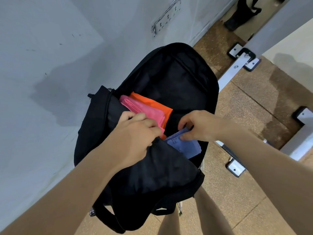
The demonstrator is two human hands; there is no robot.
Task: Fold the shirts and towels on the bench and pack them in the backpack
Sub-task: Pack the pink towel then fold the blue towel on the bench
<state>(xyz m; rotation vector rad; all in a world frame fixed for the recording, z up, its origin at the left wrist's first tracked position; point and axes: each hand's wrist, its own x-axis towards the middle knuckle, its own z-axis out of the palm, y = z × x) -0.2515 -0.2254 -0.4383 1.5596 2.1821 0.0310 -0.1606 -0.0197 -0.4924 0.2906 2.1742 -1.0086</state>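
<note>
Right hand [198, 126] pinches the folded blue cloth [186, 146], half inside the backpack's [177, 78] mouth. Left hand [135, 133] curls over the backpack's front flap, holding it wide, perhaps pinning the pink towel [144, 109] too. Orange shirt [152, 102] lies deeper inside. Best slide the blue cloth in flat beside them, folds tight.

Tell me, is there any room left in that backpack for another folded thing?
Yes: bare black lining shows in the far half, between the orange cloth and the far rim of the backpack. The near side is crowded: pink towel on the orange cloth, the left hand holding the flap, the right hand pinching the blue towel.
</note>
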